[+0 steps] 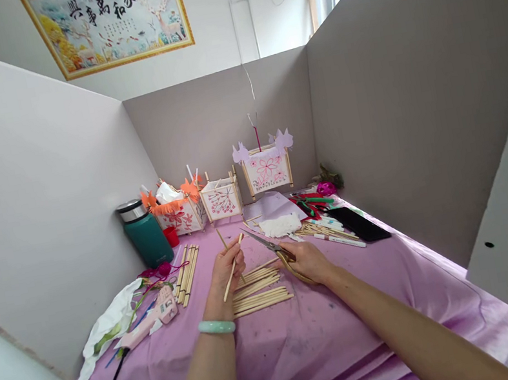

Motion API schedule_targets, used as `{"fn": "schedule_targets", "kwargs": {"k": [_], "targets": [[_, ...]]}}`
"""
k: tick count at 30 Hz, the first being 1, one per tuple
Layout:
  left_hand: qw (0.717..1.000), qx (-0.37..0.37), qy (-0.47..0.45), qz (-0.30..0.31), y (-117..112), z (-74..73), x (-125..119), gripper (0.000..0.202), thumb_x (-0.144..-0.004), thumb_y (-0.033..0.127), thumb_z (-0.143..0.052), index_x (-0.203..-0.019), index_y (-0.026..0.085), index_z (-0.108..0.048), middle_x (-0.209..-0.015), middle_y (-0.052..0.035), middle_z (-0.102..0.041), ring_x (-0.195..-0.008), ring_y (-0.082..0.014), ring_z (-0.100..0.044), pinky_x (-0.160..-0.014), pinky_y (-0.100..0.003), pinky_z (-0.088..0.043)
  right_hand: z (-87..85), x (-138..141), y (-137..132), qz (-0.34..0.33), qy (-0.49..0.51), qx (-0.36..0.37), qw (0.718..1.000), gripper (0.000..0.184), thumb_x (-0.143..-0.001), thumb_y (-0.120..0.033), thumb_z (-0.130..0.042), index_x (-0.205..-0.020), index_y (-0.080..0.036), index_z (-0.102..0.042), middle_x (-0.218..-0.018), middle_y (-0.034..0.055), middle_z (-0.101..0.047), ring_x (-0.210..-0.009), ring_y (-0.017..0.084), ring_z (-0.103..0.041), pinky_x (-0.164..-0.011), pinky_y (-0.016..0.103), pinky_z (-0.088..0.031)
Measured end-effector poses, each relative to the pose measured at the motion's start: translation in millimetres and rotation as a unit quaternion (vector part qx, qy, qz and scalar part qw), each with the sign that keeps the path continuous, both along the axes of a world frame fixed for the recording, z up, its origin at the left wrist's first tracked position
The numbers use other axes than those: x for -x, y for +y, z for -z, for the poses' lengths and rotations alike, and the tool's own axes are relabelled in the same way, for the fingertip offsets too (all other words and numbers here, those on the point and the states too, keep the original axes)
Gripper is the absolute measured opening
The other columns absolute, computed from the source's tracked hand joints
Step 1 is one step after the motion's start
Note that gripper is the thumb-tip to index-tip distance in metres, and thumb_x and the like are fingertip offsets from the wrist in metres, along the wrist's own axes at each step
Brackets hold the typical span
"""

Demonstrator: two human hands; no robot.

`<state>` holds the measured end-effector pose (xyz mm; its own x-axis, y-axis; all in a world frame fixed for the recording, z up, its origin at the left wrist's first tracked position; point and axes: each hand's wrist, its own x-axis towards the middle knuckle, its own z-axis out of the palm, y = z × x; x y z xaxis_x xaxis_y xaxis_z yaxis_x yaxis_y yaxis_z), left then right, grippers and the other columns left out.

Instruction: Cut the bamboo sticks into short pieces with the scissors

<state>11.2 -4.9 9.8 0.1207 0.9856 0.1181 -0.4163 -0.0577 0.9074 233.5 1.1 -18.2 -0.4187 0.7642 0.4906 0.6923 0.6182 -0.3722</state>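
Two thin wooden sticks (229, 279) are gripped in my left hand (228, 263), crossing each other between the fingers; a pale green bangle (216, 327) circles that wrist. My right hand (306, 260) holds a pair of scissors (274, 248) by gold-coloured handles, with the blades pointing up and left toward the sticks. The blade tips are close to the sticks; whether they touch I cannot tell. Beneath and between my hands, several loose wooden sticks (263, 299) lie side by side on the purple cloth (311, 344).
At left lie a pink glue gun (151, 318), white cloth (114, 316), more sticks (187, 274) and a green bottle (146, 232). Paper lanterns (221, 199) stand behind; another lantern (267, 169) hangs from a wire. Markers (340, 239), pliers (312, 201) and a black tablet-like slab (359, 224) lie right.
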Motion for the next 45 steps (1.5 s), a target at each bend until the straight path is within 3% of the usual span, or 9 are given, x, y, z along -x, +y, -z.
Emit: {"fn": "schedule_targets", "kwargs": {"k": [4, 9, 15, 23, 33, 45], "targets": [[1.0, 0.0, -0.002, -0.014, 0.8, 0.4, -0.3, 0.053, -0.068, 0.032, -0.074, -0.113, 0.012, -0.055, -0.047, 0.01, -0.04, -0.033, -0.0018, -0.022, -0.034, -0.017, -0.011, 2.0, 2.1, -3.6, 0.043, -0.016, -0.005, 0.999, 0.047, -0.083, -0.057, -0.053, -0.115, -0.024, -0.056, -0.097, 0.0036, -0.066, -0.086, 0.018, -0.059, -0.072, 0.027, -0.04], [1.0, 0.004, -0.005, -0.007, 2.0, 2.2, -0.4, 0.045, -0.068, 0.031, -0.074, -0.106, 0.014, -0.056, -0.047, 0.0099, -0.04, -0.032, -0.002, -0.023, -0.033, -0.017, -0.011, 4.6, 4.3, -5.7, 0.079, -0.075, -0.01, 0.994, 0.058, -0.082, -0.06, -0.052, -0.125, -0.023, -0.048, -0.111, 0.0078, -0.061, -0.099, 0.022, -0.056, -0.078, 0.031, -0.04], [1.0, 0.007, -0.007, 0.0, 3.0, 3.7, -0.5, 0.038, -0.069, 0.031, -0.073, -0.098, 0.014, -0.056, -0.046, 0.0096, -0.04, -0.031, -0.002, -0.022, -0.033, -0.017, -0.01, 5.8, 8.7, -6.2, 0.094, -0.088, -0.026, 0.991, 0.056, -0.083, -0.06, -0.05, -0.124, -0.022, -0.049, -0.109, 0.0087, -0.061, -0.098, 0.024, -0.057, -0.077, 0.03, -0.04], [1.0, 0.007, -0.012, -0.001, 3.5, 4.2, 1.0, 0.042, -0.069, 0.031, -0.073, -0.102, 0.015, -0.054, -0.045, 0.0106, -0.038, -0.031, -0.0023, -0.02, -0.032, -0.016, -0.011, 6.6, 10.5, -3.8, 0.081, -0.085, -0.007, 0.993, 0.047, -0.087, -0.056, -0.047, -0.117, -0.021, -0.054, -0.1, 0.0079, -0.067, -0.093, 0.023, -0.06, -0.076, 0.03, -0.039], [1.0, -0.001, 0.001, -0.005, 1.9, 2.3, 0.9, 0.048, -0.069, 0.031, -0.072, -0.11, 0.012, -0.054, -0.045, 0.0106, -0.037, -0.032, -0.0027, -0.02, -0.032, -0.016, -0.011, 2.7, 4.8, -0.4, 0.03, -0.054, -0.025, 0.998, 0.037, -0.087, -0.056, -0.048, -0.091, -0.021, -0.061, -0.085, 0.0032, -0.069, -0.073, 0.017, -0.06, -0.063, 0.027, -0.034], [0.998, 0.007, 0.061, 0.03, 0.8, 4.7, -1.1, 0.039, -0.07, 0.033, -0.073, -0.098, 0.013, -0.056, -0.045, 0.01, -0.037, -0.033, -0.0029, -0.021, -0.033, -0.017, -0.01, 7.9, 5.1, -3.5, 0.067, -0.054, -0.033, 0.996, 0.055, -0.083, -0.06, -0.052, -0.122, -0.021, -0.048, -0.107, 0.0088, -0.062, -0.099, 0.023, -0.057, -0.077, 0.031, -0.04]]}}
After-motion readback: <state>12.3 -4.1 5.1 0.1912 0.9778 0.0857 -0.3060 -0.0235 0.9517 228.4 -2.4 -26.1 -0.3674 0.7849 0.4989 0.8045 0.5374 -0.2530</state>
